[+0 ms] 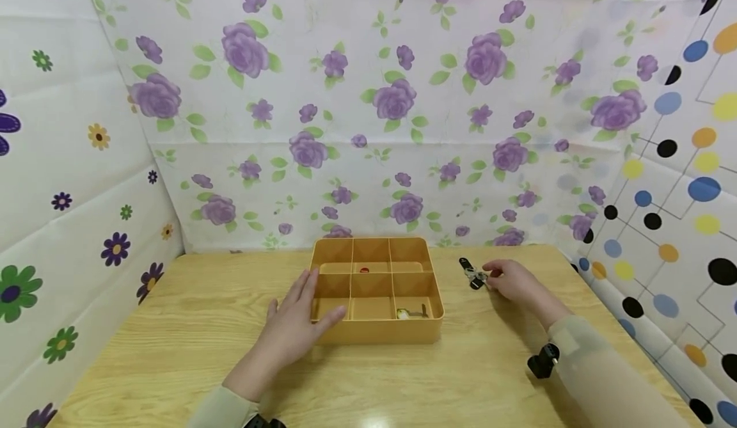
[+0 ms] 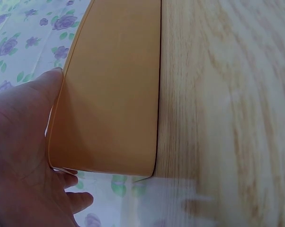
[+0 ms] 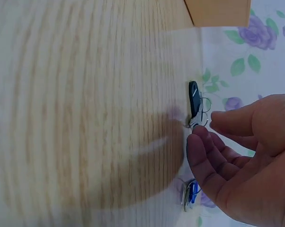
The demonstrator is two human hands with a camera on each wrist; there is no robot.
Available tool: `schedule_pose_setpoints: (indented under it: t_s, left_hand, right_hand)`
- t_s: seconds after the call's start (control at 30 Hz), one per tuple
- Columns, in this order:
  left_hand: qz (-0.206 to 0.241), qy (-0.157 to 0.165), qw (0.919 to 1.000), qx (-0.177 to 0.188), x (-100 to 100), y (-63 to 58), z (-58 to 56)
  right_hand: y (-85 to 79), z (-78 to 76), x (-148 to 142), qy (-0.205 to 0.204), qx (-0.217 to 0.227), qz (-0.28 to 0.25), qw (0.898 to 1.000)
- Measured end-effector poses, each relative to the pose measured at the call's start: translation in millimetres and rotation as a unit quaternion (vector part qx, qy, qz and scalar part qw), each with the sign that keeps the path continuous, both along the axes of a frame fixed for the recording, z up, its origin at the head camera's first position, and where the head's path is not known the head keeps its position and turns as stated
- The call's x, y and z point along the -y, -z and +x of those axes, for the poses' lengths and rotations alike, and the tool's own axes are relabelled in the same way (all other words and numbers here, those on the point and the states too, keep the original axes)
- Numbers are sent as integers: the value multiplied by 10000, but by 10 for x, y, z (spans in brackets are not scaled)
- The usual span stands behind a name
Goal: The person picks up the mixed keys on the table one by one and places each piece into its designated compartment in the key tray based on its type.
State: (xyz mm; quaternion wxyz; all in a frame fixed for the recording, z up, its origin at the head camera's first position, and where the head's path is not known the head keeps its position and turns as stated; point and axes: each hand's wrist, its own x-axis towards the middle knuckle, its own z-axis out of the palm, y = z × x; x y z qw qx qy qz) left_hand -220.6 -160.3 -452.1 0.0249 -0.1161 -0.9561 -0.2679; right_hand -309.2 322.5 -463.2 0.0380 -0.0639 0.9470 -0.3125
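My left hand (image 1: 293, 322) rests against the left side of a tan box (image 1: 380, 332) divided into several compartments, fingers stretched along its outer wall and thumb over the front rim. In the left wrist view that thumb lies along the rim of the box (image 2: 109, 94). On the right, my right hand (image 1: 512, 281) reaches to a bunch of keys (image 1: 474, 277) with a black tag. The right wrist view has its bent fingers and thumb at the keys (image 3: 196, 101), with a gap between thumb and forefinger around the metal ring.
In the front right compartment lies a key with a yellow-and-white tag (image 1: 403, 313). A small red item (image 1: 364, 270) sits in the back middle one. Below my right hand in its wrist view is a second keyring with a blue piece (image 3: 192, 193). Flowered cloth (image 1: 368, 127) hangs behind the table.
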Motion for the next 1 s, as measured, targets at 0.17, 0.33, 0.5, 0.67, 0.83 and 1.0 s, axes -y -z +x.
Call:
schedule_pose_setpoints:
  t_s: [0.17, 0.33, 0.5, 0.67, 0.83, 1.0]
  left_hand:
    - [0, -5, 10000, 33, -1, 20, 9]
    - [56, -1, 10000, 5, -12, 27, -1]
    - [-3, -3, 10000, -9, -7, 17, -11]
    - [-28, 16, 10000, 0, -11, 20, -15]
    - [-23, 11, 10000, -37, -14, 26, -6]
    - [-29, -10, 10000, -14, -5, 13, -2]
  right_hand:
    - [7, -39, -17, -96, 26, 229, 9997]
    - [6, -77, -31, -230, -13, 315, 9992]
    - [25, -106, -42, -348, -52, 320, 9989]
    - [44, -111, -42, -325, -28, 408, 9986]
    - [77, -136, -56, -276, 47, 387, 9989]
    - [92, -168, -55, -265, 46, 357, 9990]
